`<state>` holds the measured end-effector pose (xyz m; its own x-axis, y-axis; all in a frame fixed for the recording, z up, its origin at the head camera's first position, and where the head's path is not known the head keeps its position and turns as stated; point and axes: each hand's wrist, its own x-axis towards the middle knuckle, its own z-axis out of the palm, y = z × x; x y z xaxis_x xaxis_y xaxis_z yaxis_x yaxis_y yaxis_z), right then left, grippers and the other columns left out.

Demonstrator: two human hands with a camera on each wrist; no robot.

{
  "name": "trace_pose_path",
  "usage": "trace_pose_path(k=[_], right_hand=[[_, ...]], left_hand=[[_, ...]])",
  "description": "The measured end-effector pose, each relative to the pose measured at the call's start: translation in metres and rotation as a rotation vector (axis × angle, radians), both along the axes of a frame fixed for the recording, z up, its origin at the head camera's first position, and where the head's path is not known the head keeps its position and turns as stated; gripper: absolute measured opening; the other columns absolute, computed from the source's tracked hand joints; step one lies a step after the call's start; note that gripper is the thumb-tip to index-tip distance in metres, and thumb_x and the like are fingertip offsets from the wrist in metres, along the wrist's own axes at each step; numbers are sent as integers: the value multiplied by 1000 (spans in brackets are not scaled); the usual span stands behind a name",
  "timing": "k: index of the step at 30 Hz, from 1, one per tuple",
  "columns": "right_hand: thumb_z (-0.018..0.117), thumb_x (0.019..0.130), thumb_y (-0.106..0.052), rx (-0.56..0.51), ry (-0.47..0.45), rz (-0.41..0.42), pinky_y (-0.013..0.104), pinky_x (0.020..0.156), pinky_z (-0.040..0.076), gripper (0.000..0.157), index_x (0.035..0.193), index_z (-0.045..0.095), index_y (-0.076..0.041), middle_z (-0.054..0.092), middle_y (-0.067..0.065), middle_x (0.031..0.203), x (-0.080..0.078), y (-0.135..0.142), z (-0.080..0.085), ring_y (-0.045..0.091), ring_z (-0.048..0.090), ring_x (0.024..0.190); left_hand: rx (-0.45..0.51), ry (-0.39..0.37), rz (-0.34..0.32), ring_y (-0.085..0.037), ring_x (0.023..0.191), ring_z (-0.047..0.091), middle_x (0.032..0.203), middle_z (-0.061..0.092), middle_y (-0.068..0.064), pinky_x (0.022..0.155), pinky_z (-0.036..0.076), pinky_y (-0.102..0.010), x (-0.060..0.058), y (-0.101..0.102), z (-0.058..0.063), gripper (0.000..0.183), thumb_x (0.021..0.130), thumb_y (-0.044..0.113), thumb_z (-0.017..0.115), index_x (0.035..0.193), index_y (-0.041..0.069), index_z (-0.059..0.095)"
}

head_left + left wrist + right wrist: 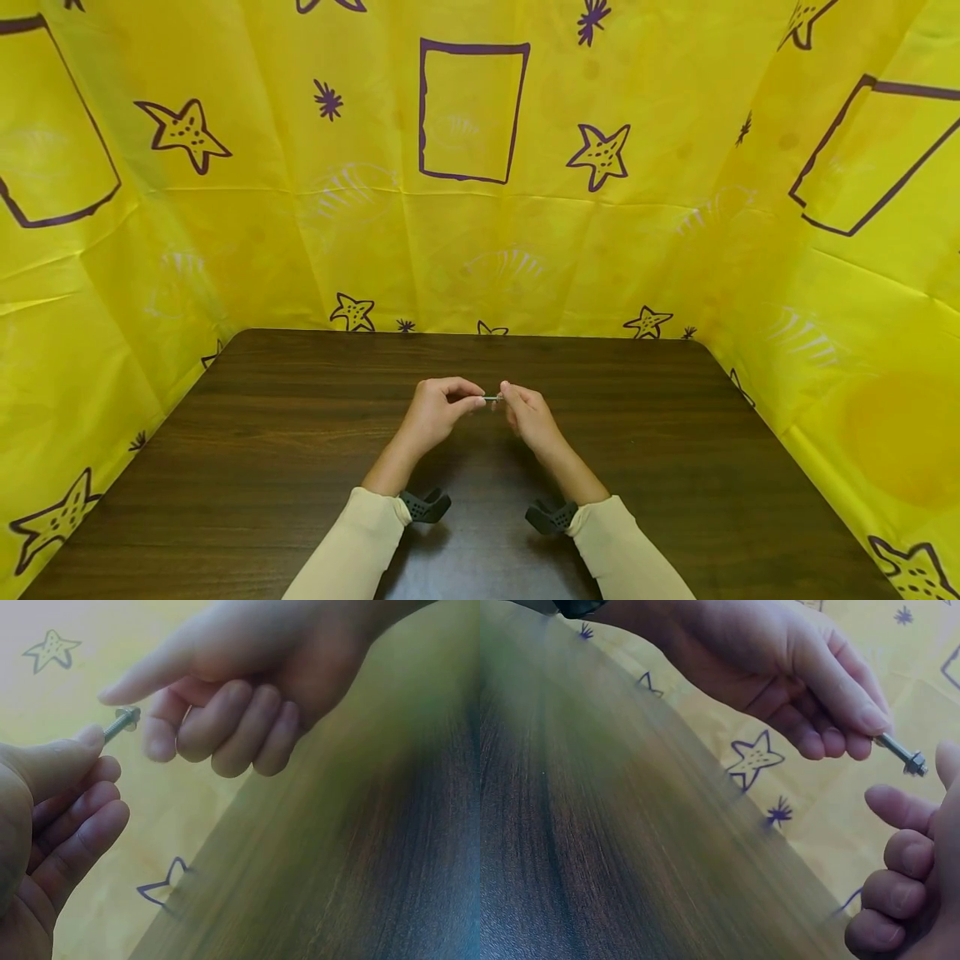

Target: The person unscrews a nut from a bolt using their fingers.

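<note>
Between the thumb and forefinger of the left hand (437,408) we see a slim metal bolt (892,745) pinched, its nearer end hidden in the grip and its free end, with a hex nut (914,762) close to the tip, pointing toward the right hand (534,421). The left hand's other fingers bend loosely below the pinch. On the right hand we find the thumb stretched nearly straight and the forefinger gently bent, parted on either side of the bolt's tip; the wrist views show a gap there, with nothing gripped, while the remaining three fingers fold toward the palm. Both hands are raised above the dark wood-grain bench (247,450), near its middle, and the forearms angle inward from the lower edge of the head view. Dark wrist bands (426,506) sit beside the cuffs of pale sleeves (360,537). Beyond the bench we see yellow cloth (465,225) on three sides, drawn with purple starfish and frames and faint white fish.
</note>
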<state>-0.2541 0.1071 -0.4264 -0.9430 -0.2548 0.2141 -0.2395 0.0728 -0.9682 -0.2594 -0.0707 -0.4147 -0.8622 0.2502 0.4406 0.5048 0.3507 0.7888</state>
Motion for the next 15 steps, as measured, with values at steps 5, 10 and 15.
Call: trace_pose_path(k=[5,10,15], right_hand=[[37,93,-29,39,-3,36,22,34,19,50,74,51,14,30,3,42,9,0,12,7,24,33],[41,92,-24,12,4,33,21,34,20,42,75,51,14,30,1,43,9,-1,13,6,24,33],[46,90,-20,-40,3,30,22,36,19,37,80,51,15,30,0,45,8,-1,11,6,25,35]], left_hand=[[-1,5,-11,-20,59,58,70,61,8,50,46,-26,0,1,-1,13,74,21,67,82,11,68],[1,14,-12,-20,58,58,69,61,8,50,46,-25,0,0,-1,12,74,22,68,82,13,68],[-9,-13,0,-20,60,59,71,61,9,51,46,-26,0,-1,-1,9,74,25,67,81,20,68]])
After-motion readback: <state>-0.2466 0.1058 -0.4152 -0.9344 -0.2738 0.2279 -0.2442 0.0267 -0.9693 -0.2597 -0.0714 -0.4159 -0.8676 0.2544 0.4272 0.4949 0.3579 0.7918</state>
